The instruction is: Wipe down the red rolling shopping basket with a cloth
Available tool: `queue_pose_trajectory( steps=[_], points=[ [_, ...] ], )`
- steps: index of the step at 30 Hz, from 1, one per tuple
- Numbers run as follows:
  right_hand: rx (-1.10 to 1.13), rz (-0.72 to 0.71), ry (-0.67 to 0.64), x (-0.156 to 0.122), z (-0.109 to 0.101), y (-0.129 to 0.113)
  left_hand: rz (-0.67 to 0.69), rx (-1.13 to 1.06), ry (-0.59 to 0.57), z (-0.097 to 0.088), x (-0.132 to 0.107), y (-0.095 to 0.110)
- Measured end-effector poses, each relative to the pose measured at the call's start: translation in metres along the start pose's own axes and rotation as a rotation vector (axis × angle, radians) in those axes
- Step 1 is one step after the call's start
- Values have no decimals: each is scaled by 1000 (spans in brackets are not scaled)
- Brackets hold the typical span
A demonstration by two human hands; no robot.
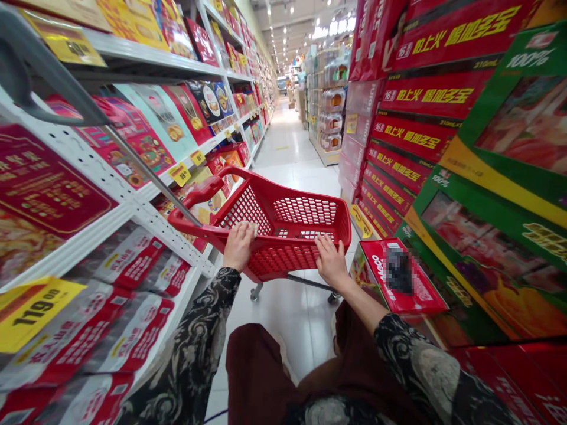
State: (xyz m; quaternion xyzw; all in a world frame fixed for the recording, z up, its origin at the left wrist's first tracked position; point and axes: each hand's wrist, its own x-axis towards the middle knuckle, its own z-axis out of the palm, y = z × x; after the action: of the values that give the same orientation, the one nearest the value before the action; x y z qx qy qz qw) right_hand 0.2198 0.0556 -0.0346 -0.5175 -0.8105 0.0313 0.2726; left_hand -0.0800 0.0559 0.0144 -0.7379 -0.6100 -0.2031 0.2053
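Two hands lay palm-down, L hand [239, 247] & R hand [330, 261] curled loosely over near rim of red plastic wheeled shopping basket [305, 198], no pinch, likely for pushing it along aisle betw. white store shelf [93, 227] & stacked red drink cartons [407, 130], long grey pull handle [150, 177] leaning back L.

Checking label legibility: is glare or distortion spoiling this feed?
Head view: mostly sharp, but wide-angle bending curves the white shelving near the edges; ceiling-light glare brightens the floor; a pixelated patch covers part of the red box; the left hand, right hand and red shopping cart look clear.
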Motion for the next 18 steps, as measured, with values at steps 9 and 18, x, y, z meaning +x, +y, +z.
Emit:
queue_pose_trajectory(
  steps=[9, 18],
  points=[
    [9, 28, 0, 1, 3, -9, -136, -56, 78, 3, 5, 6],
    [-11, 0, 39, -4, 6, 0, -43, -125, 69, 13, 6, 28]
  ],
)
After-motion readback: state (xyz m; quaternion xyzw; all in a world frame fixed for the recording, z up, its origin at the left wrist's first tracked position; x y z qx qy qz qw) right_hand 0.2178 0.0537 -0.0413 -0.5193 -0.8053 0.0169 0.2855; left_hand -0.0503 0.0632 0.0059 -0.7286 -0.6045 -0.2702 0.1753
